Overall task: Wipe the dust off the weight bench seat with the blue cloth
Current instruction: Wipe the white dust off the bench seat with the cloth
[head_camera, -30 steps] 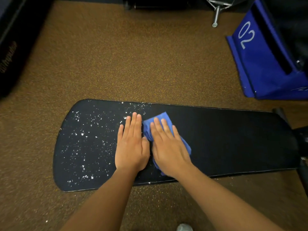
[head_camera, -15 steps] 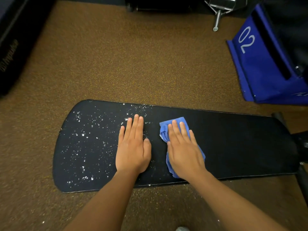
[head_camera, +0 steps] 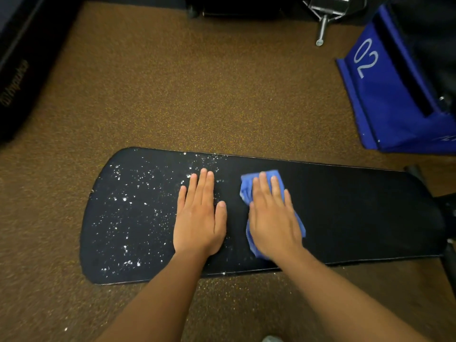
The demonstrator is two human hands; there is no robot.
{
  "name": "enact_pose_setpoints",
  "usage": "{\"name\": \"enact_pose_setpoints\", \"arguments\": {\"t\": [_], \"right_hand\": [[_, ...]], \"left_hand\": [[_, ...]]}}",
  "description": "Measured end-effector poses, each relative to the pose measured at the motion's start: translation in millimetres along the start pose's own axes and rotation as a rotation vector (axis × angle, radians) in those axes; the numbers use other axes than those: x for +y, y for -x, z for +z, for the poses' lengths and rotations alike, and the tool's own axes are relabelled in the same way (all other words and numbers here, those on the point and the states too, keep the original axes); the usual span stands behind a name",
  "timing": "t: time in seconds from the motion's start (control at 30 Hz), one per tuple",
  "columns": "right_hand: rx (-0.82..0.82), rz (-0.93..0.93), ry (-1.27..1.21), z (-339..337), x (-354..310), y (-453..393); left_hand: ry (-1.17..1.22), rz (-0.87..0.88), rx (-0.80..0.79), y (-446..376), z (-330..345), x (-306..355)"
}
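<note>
The black weight bench seat (head_camera: 357,213) lies across the lower middle of the head view. White dust specks (head_camera: 128,211) cover its left part; its right part looks dark and free of specks. My left hand (head_camera: 199,215) rests flat on the seat near the middle, fingers straight. My right hand (head_camera: 274,218) presses flat on the crumpled blue cloth (head_camera: 246,186), which shows at the fingertips and along both sides of the hand. The two hands are a little apart.
Brown speckled carpet (head_camera: 197,95) surrounds the bench. A blue box marked 02 (head_camera: 385,95) stands at the upper right. A metal stand foot (head_camera: 320,33) is at the top. A black padded item (head_camera: 22,70) lies along the left edge. The bench frame (head_camera: 451,208) sticks out at right.
My right hand has slid the blue cloth to the right along the seat, away from my left hand. The left hand has stayed in place.
</note>
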State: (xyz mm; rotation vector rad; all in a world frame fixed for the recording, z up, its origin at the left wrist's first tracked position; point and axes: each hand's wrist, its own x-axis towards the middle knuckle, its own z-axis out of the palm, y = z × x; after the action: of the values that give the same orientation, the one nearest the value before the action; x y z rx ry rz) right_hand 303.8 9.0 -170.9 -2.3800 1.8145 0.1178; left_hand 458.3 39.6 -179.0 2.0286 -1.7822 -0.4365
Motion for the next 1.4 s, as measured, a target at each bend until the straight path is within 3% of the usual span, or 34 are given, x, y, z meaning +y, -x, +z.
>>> {"name": "enact_pose_setpoints", "arguments": {"t": [0.13, 0.3, 0.43, 0.57, 0.77, 0.9, 1.0, 1.1, 1.13, 1.2, 1.3, 1.4], "right_hand": [[-0.076, 0.112, -0.034, -12, -30, -44], [-0.057, -0.210, -0.060, 0, -38, 23], [-0.035, -0.102, -0.060, 2, -11, 23], [-0.064, 0.052, -0.046, -8, -31, -23], [-0.071, -0.249, -0.093, 5, -38, 28], [0.007, -0.130, -0.073, 1, -13, 10], [-0.037, 0.053, -0.088, -4, -33, -21], [-0.058, -0.116, -0.050, -4, -50, -19], [-0.071, -0.218, -0.080, -3, -48, -14], [-0.097, -0.308, -0.376, -12, -38, -9], [0.015, -0.194, -0.780, -30, -13, -5], [0.203, -0.012, -0.712, -28, 21, -4]], "left_hand": [[0.014, 0.017, -0.007, 0, 0, -1], [0.077, 0.026, 0.014, -1, 0, -3], [0.069, 0.033, 0.023, 0, -1, -4], [0.073, 0.035, 0.030, 0, 1, -4], [0.098, 0.034, 0.045, -1, 1, -5], [0.114, 0.037, 0.049, 0, 0, -4], [0.112, 0.030, 0.055, 0, 0, -3], [0.145, 0.039, 0.069, 0, 1, -6], [0.169, 0.039, 0.074, -1, 2, -6], [0.236, 0.023, 0.089, 0, 1, -7], [0.295, 0.019, 0.120, 3, -7, -7], [0.098, 0.120, 0.146, 8, -14, 9]]}}
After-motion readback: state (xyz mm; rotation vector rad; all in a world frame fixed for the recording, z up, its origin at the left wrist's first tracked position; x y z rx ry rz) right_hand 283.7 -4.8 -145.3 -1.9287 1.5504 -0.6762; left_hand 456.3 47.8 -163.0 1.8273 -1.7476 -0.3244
